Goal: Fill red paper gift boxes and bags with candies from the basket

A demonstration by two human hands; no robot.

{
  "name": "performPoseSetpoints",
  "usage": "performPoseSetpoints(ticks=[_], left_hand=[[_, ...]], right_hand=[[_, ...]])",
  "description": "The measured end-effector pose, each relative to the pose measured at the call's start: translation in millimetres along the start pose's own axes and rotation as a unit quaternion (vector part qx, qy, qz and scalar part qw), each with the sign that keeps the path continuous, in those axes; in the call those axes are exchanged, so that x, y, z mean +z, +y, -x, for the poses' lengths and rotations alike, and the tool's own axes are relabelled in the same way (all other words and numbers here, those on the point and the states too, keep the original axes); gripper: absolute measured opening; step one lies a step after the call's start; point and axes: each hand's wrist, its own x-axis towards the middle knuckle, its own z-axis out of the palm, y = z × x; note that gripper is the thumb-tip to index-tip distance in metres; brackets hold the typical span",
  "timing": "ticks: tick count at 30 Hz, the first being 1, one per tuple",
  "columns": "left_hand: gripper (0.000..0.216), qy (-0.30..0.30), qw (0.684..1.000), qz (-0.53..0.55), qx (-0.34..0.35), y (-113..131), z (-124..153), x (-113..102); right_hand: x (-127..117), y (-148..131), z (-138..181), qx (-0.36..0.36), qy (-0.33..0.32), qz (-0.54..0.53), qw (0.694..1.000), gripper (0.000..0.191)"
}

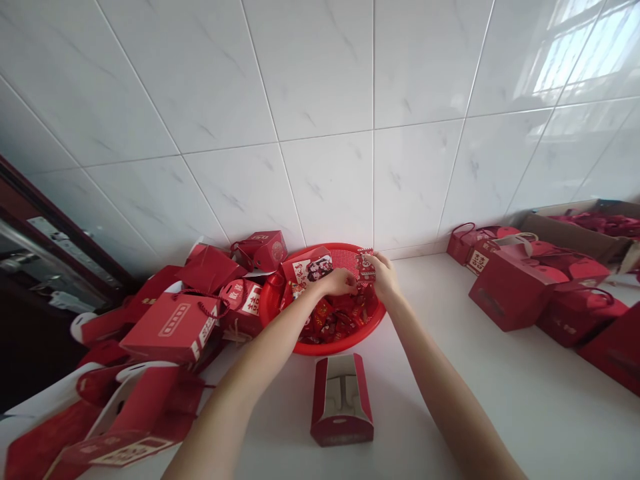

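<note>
Both of my hands are over a red plastic basket (310, 348) with wrapped red candies (333, 320) in its bottom. My right hand (383, 272) is closed on a small red packet (366, 267) with white print, held at the basket's right side. Among the candies, my left hand (341, 283) has its fingers bent together; what they hold, if anything, is hidden. A printed red box (313, 268) leans inside the basket at the back left. Below the basket, an open red gift box (343, 400) stands on the white countertop (425, 400), its pale inside showing.
Many red gift boxes (170, 327) are heaped at the left, some with cord handles. More red boxes (510, 287) stand at the right, before a brown carton (575, 230) of dark red items. A tiled wall (325, 187) borders the counter's back.
</note>
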Motion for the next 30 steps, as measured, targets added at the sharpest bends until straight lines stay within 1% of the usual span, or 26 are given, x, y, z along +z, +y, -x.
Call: performPoseSetpoints(ticks=[1,4,7,11,15,17,19,21,23,26,28,30], left_hand=[[0.002,-0.005,1.000,-0.010,-0.001,2.4,-0.9,3.4],[0.009,-0.017,0.998,-0.058,-0.002,9.2,-3.6,11.4],[0.015,-0.033,0.994,-0.106,-0.013,14.5,-5.5,14.3],[0.019,-0.074,0.985,-0.151,-0.048,18.8,-5.1,9.6],[0.014,-0.140,0.974,-0.170,-0.058,22.2,-0.3,3.2],[0.024,-0.168,0.968,-0.174,-0.058,23.0,1.6,2.8],[0.034,-0.183,0.965,-0.177,-0.060,22.5,2.1,3.9],[0.035,-0.187,0.965,-0.173,-0.061,20.8,1.5,5.0],[0.031,-0.170,0.974,-0.136,-0.053,18.2,0.8,3.6],[0.020,-0.105,0.992,-0.065,-0.027,14.1,1.8,-7.3],[0.018,-0.029,0.999,-0.013,-0.003,11.4,4.3,-19.2],[0.018,0.058,0.997,0.055,0.022,8.7,7.9,-30.9]], right_hand=[[0.3,-0.2,0.3,0.002,-0.001,0.000,1.000,0.022],[1.1,-0.6,1.4,0.008,-0.006,0.002,1.000,0.022],[1.1,-0.8,2.0,0.003,-0.013,0.001,1.000,0.022],[1.0,0.0,1.6,0.002,-0.019,0.004,1.000,0.023],[1.4,0.3,1.4,0.009,-0.014,0.006,1.000,0.021],[1.7,-0.1,1.6,0.013,-0.011,0.006,1.000,0.021],[2.0,-0.8,2.0,0.018,-0.007,0.002,1.000,0.021],[2.5,-1.4,2.5,0.022,-0.006,-0.010,1.000,0.021],[2.8,-2.1,2.9,0.024,-0.009,-0.028,0.999,0.021],[2.6,-3.8,3.0,0.031,-0.024,-0.051,0.998,0.021],[1.5,-5.3,2.1,0.037,-0.033,-0.061,0.997,0.021],[-0.1,-7.3,0.5,0.035,-0.041,-0.072,0.996,0.020]])
